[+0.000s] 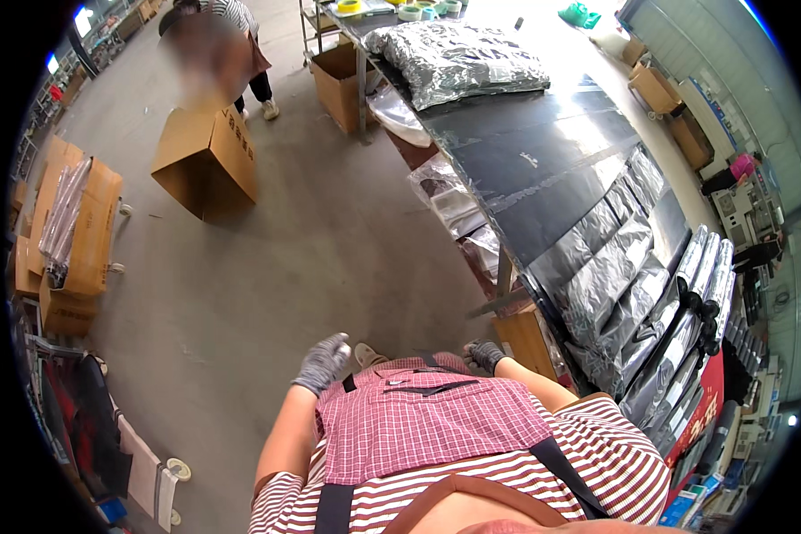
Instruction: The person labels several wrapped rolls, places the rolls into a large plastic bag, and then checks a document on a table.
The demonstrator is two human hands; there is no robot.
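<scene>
My left hand (324,364), in a grey glove with bare fingertips, hangs beside the red checked apron (436,414). Its fingers are loosely bent and slightly apart, with nothing visible in them. On the apron's other side, my right hand (484,356), gloved in darker grey, also has loosely bent fingers and shows nothing held. It is nearest to a brown carton (527,343) under the worktable (543,169). Silvery-grey plastic-wrapped packages (605,285) lie on the table's near end, apart from both hands. A large plastic-wrapped bundle (463,62) rests farther along it.
A co-worker (227,44) bends over an open carton (206,160) at the far left. A wheeled cart (76,222) carries cartons and wrapped rolls at left. Another wheeled rack (142,472) stands near left. Plastic-wrapped rolls (699,267) lean at the table's right edge.
</scene>
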